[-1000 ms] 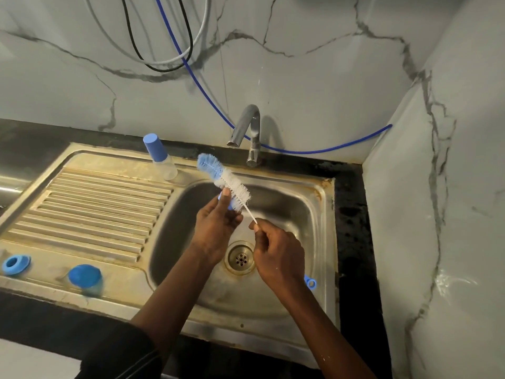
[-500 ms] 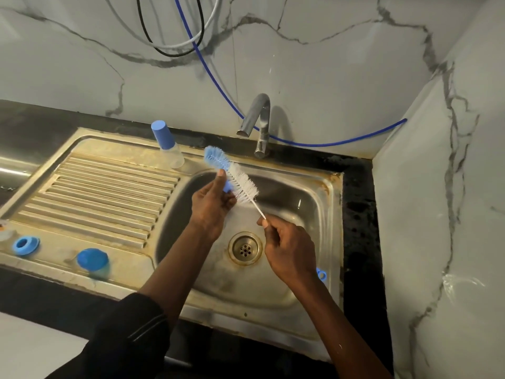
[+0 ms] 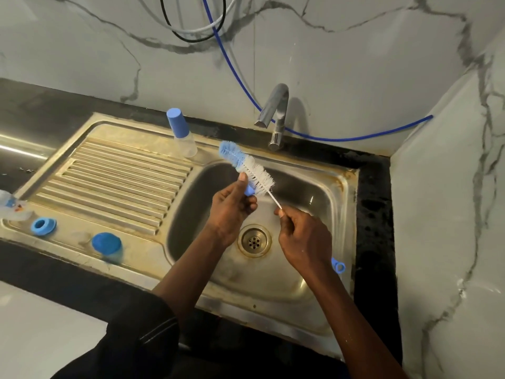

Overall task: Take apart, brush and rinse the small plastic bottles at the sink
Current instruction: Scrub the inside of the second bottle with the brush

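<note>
Over the steel sink basin [image 3: 306, 280], my right hand [image 3: 303, 236] grips the thin stem of a bottle brush [image 3: 247, 166] with blue and white bristles. My left hand [image 3: 232, 209] holds a small blue plastic piece [image 3: 250, 190] against the white bristles, thumb up beside them. A small clear bottle with a blue cap [image 3: 181, 134] stands upright at the basin's back left corner. On the drainboard's front edge sit a blue ring [image 3: 42, 226] and a blue-capped piece [image 3: 107, 246].
The tap [image 3: 274, 116] stands behind the basin and no water is running. The drain [image 3: 254, 240] lies below my hands. The brush's blue handle loop [image 3: 338, 266] shows beyond my right wrist. A clear bottle part [image 3: 11, 206] is at the far left. A marble wall closes the right side.
The view shifted a little, so the sink sits lower and further right in frame. Both hands keep their hold; the brush stays against the blue piece with only slight movement.
</note>
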